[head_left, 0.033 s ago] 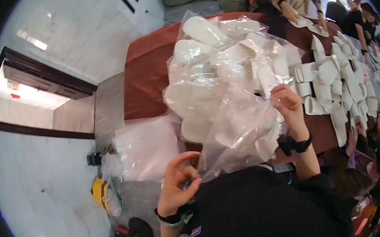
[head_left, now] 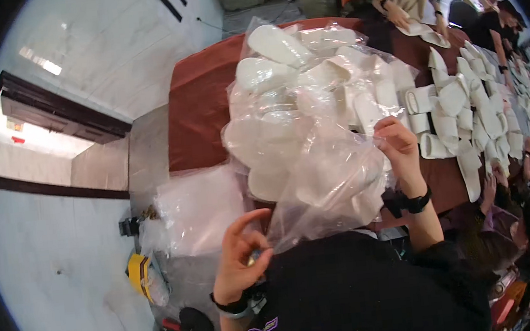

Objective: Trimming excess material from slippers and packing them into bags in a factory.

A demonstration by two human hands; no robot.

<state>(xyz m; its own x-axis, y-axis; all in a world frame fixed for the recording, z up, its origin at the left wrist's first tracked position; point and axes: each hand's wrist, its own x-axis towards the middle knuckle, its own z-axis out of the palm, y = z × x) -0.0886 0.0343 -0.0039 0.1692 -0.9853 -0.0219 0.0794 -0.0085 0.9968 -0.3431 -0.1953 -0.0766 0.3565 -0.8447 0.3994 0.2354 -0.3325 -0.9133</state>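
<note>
A clear plastic bag (head_left: 318,189) is spread in front of me over a heap of white slippers (head_left: 275,136), many of them in clear bags too. Its upper right corner is pinched between the thumb and fingers of my right hand (head_left: 400,146). My left hand (head_left: 242,257) is at the bag's lower left side, index finger and thumb apart, the other fingers curled. The left thumb lies close to the bag's edge; I cannot tell whether it touches. A stack of flat clear bags (head_left: 202,210) is just beyond my left hand.
The table has a brown cloth (head_left: 199,108). More white slippers (head_left: 454,109) lie unbagged on the right. Across the table a person's hands (head_left: 398,15) touch slippers; other people sit along the right. On the floor at left is a yellow object (head_left: 139,273).
</note>
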